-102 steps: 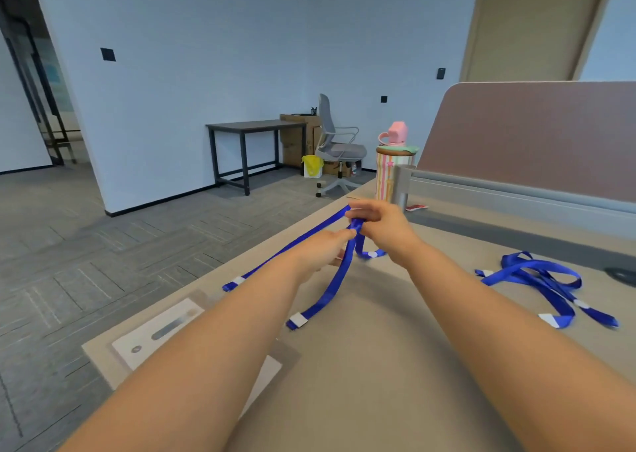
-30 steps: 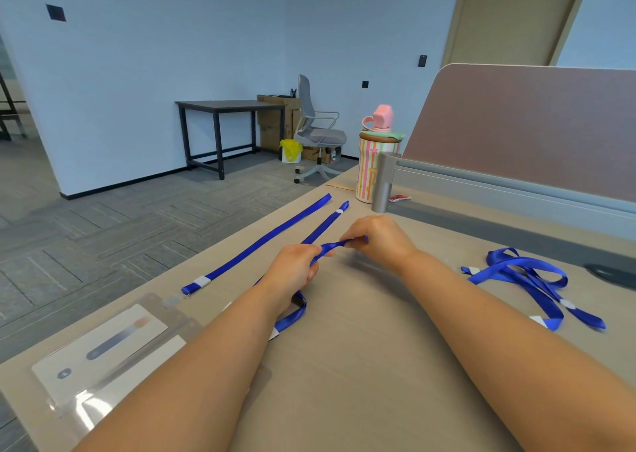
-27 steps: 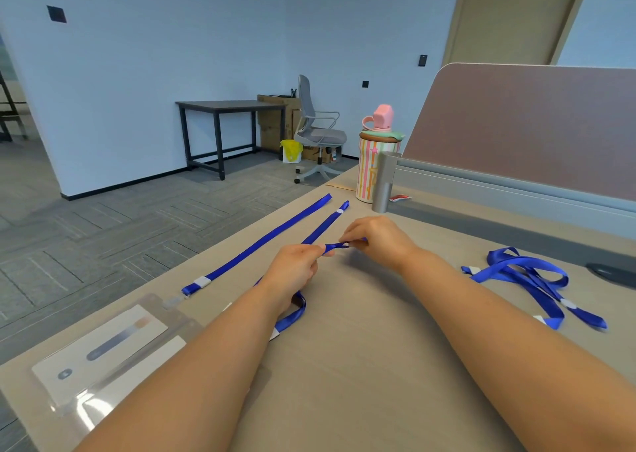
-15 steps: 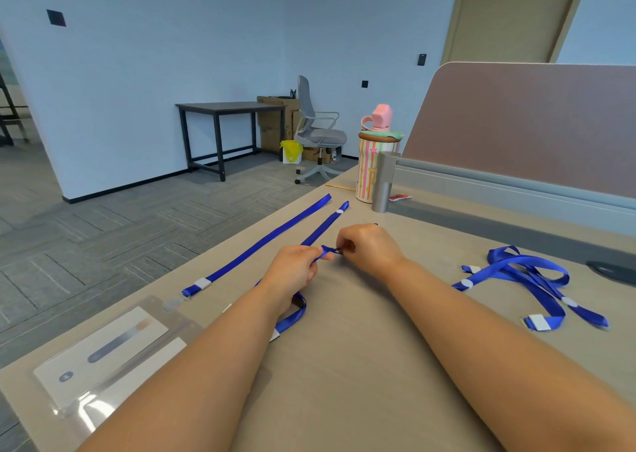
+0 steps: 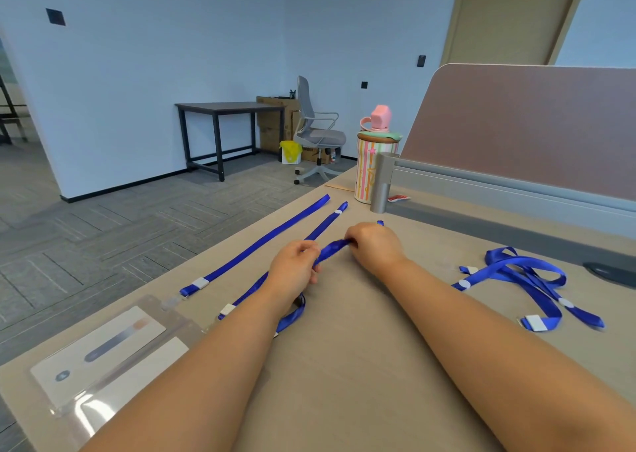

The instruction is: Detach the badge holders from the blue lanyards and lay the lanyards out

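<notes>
So the desk (image 5: pixel 344 389) is pretty busy at the far end: a striped bottle (image 5: pixel 373 169) with a pink lid stands by the grey post (image 5: pixel 381 186) of the divider panel (image 5: pixel 533 124), which walls off the whole far right side, and a small red packet (image 5: pixel 398 198) lies just beside the post. On the right there's a tangled pile of lanyards (image 5: pixel 523 272), well apart from the hands. On the left, two straight lanyards (image 5: pixel 258 245) lie side by side running near to far, and the clear badge holders (image 5: pixel 103 351) sit in the near left corner right at the desk's edge. The left edge drops to the carpet, and the middle of the desk between the forearms is bare, so that's the open room. Both arms reach forward, hands close together mid-desk. The left hand (image 5: pixel 292 269) pinches the blue lanyard (image 5: pixel 330 246) between thumb and fingers, while the right hand (image 5: pixel 375 248) is curled over it knuckles up; its fingertips are hidden, but it looks like a pinch too. The strap's short stretch between them hangs just above the desk, the rest looping under the left wrist.
</notes>
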The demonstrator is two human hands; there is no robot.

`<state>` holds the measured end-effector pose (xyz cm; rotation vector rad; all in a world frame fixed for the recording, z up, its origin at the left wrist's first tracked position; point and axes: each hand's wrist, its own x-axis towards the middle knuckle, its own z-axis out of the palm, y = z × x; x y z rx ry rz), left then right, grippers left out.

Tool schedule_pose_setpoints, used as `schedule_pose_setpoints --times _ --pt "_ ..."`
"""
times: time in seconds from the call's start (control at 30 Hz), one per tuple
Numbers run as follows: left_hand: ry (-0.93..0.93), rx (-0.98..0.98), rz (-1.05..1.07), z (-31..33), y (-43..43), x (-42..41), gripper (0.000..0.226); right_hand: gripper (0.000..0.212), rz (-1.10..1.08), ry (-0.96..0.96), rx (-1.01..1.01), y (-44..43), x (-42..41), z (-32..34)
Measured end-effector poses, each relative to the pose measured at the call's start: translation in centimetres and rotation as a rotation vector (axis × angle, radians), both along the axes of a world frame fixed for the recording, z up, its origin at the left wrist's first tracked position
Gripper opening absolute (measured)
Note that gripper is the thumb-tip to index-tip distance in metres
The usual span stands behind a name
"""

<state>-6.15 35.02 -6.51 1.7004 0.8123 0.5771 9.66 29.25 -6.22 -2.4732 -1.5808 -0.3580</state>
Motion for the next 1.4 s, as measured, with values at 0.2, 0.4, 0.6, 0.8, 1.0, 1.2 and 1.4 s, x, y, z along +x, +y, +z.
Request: schedule_pose_setpoints --times 0.2,0.4,0.6,0.8,1.0,1.2,1.4 --pt "0.156 0.373 -0.074 -0.9 0.0 0.1 0.027 0.024 -0.127 0.081 -0.006 0.7 1.6 -0.7" --pt "0.455 0.798 -0.191 -1.3 -0.1 0.2 0.034 0.022 -0.142 0.206 0.092 0.9 2.5 -1.4" --pt "0.600 0.956 -0.249 -1.0 -0.7 0.3 0.038 0.022 -0.090 0.277 0.086 1.1 1.9 -1.5" --pt "0.669 0.990 -0.232 -0.7 -1.1 0.2 0.039 0.029 -0.134 0.325 -0.033 1.5 1.5 -1.2" --pt "0.730 1.042 -0.284 -0.6 -1.0 0.3 0.042 0.047 -0.093 0.237 -0.093 1.5 1.3 -1.7" --pt "0.920 1.049 -0.503 1.8 -0.5 0.7 0.046 0.053 -0.125 0.265 -0.070 1.8 1.4 -2.1" --pt "0.987 0.983 -0.625 4.2 0.8 1.6 0.043 0.051 -0.138 0.309 -0.048 1.7 2.2 -2.1"
